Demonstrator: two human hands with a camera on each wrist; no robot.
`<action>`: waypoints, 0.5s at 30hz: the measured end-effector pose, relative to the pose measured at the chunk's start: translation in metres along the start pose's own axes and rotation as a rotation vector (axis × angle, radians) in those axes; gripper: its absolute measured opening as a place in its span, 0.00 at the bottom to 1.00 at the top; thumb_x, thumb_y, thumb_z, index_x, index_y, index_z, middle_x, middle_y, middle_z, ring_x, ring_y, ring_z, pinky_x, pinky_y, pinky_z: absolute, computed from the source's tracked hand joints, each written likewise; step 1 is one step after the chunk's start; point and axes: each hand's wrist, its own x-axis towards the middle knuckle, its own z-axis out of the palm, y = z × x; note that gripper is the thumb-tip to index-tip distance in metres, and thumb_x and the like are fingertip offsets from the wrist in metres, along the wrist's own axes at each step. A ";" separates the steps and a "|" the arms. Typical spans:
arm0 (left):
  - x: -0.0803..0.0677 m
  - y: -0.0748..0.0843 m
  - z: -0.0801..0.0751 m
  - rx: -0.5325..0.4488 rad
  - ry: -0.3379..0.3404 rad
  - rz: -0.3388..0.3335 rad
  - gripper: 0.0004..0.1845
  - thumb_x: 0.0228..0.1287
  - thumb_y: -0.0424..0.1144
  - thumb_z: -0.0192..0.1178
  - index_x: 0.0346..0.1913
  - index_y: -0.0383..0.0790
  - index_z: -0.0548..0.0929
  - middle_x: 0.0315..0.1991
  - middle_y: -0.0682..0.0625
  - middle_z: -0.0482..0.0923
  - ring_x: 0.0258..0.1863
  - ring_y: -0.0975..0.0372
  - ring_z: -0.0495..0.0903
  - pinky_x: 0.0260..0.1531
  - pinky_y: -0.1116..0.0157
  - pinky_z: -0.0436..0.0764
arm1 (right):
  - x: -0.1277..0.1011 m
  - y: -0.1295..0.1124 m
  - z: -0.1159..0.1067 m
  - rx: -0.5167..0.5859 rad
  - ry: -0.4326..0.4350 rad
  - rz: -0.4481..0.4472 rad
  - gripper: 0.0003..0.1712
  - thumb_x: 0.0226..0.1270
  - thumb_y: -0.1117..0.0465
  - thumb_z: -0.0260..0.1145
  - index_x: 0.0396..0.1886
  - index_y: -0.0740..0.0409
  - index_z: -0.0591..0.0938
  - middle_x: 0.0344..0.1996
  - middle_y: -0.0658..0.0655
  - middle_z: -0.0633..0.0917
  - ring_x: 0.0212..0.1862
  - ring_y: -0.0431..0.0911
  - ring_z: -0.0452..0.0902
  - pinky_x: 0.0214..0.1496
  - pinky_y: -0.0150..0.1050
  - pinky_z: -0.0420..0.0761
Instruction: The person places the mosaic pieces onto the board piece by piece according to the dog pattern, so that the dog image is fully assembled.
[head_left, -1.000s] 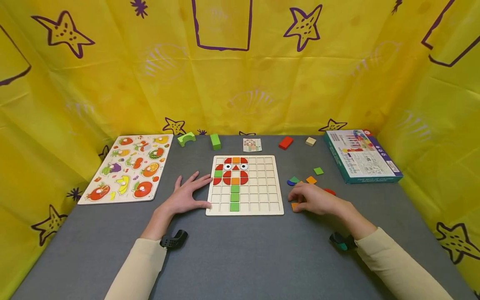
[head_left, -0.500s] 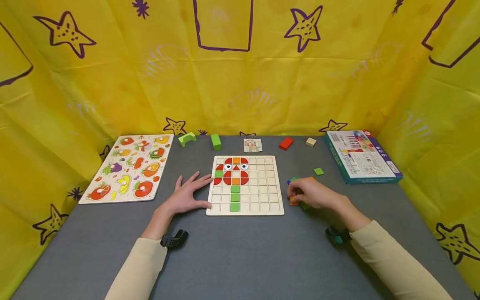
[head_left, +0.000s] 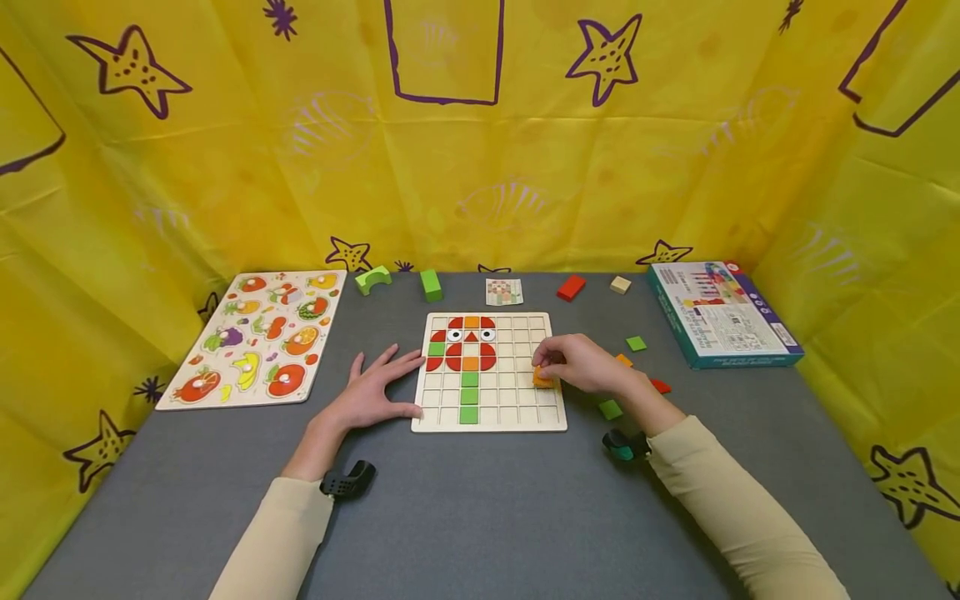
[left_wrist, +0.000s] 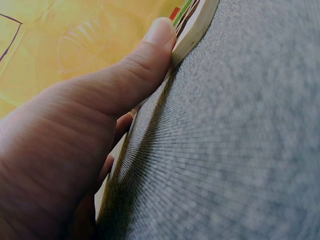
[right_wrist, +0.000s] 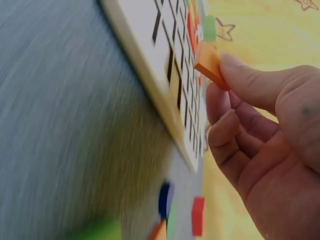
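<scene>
A wooden grid board lies mid-table, with red, orange and green tiles and two eye tiles set in its left half. My left hand is spread at the board's left edge, thumb and fingertips touching it; the left wrist view shows the thumb on the edge. Over the right part of the board, my right hand pinches an orange square tile between thumb and fingers. Loose pieces lie right of the board: a green tile, another green tile, an orange tile and a red piece.
A fruit puzzle board lies at left, a teal-edged box at right. Along the back are a green arch block, a green block, a picture card, a red block and a beige block.
My right hand has picked up the orange tile from the loose pieces and carried it left over the board. The left hand has stayed at the board's edge.
</scene>
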 end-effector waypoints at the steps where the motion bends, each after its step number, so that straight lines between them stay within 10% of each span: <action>1: 0.000 0.000 0.000 0.000 0.000 0.001 0.50 0.52 0.62 0.74 0.76 0.46 0.68 0.76 0.48 0.62 0.78 0.43 0.46 0.66 0.33 0.29 | 0.004 -0.002 0.002 0.009 0.000 0.000 0.04 0.67 0.66 0.71 0.39 0.56 0.84 0.32 0.48 0.82 0.36 0.44 0.76 0.44 0.41 0.78; 15: 0.001 0.000 0.000 0.004 -0.001 -0.006 0.50 0.52 0.63 0.74 0.76 0.46 0.69 0.76 0.49 0.62 0.78 0.43 0.46 0.65 0.32 0.29 | 0.053 -0.022 0.038 0.013 -0.027 -0.056 0.03 0.67 0.67 0.71 0.39 0.58 0.85 0.32 0.48 0.84 0.36 0.41 0.77 0.45 0.36 0.78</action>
